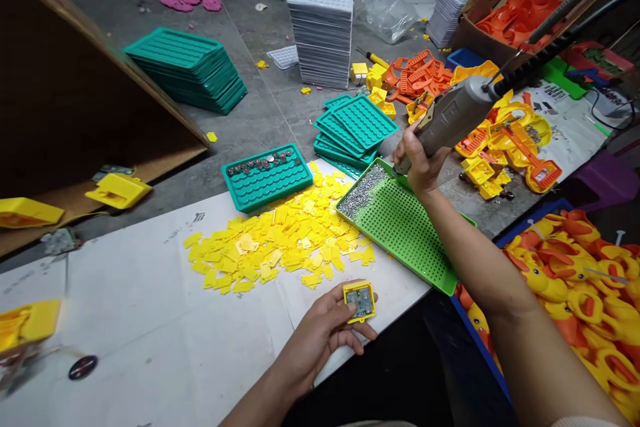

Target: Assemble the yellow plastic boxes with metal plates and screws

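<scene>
In my left hand (325, 333) I hold a small yellow plastic box (359, 301), its open face up and grey parts showing inside. My thumb lies on the box's left side. My right hand (423, 163) is wrapped round a grey electric screwdriver (453, 113) that slants down to the left. Its tip reaches into the green perforated tray (425, 240), close to a heap of small screws (364, 193) at the tray's far left end. Whether a screw sits on the tip is hidden. Left of the tray spreads a pile of flat yellow plastic pieces (285, 240).
A teal tray (265, 180) holds round metal cells. Behind stand stacks of teal trays (185, 67) and white trays (320, 33). A blue-edged crate of yellow ducks (575, 267) stands at right. Wooden boxes rise at left (100, 80) and back right (480, 27).
</scene>
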### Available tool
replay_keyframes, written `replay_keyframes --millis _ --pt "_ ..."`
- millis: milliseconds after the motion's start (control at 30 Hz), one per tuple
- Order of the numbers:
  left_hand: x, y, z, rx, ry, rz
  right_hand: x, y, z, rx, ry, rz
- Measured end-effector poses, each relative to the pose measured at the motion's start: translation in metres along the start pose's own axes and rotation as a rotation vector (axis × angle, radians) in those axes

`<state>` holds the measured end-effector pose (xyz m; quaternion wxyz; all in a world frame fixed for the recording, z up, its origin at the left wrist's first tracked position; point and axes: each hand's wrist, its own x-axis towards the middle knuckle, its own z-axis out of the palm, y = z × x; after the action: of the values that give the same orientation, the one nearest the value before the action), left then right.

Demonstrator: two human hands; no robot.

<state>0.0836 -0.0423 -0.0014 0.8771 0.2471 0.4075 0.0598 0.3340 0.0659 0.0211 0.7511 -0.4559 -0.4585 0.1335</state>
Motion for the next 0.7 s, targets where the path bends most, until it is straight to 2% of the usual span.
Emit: replay_keyframes --millis 200,367,500,600,700 --pt "0.000 -0.003 0.001 -0.066 0.028 0.019 -0.001 -0.012 0.007 -0.118 0.001 0.060" --pt "0.003 -0.005 0.003 -0.121 0.023 0.042 -0.014 -0.047 0.004 -0.276 -0.020 0.004" --pt "0.000 -0.007 0.002 -0.083 0.015 0.055 -0.031 -0.069 -0.006 -0.244 -0.073 -0.051" --pt "-0.010 0.003 0.004 0.005 -0.035 0.116 -0.038 -0.073 -0.012 -0.180 -0.068 -0.008" --pt "-0.018 0.027 0.013 0.206 -0.130 0.257 -0.039 -0.075 -0.016 -0.143 -0.047 0.018"
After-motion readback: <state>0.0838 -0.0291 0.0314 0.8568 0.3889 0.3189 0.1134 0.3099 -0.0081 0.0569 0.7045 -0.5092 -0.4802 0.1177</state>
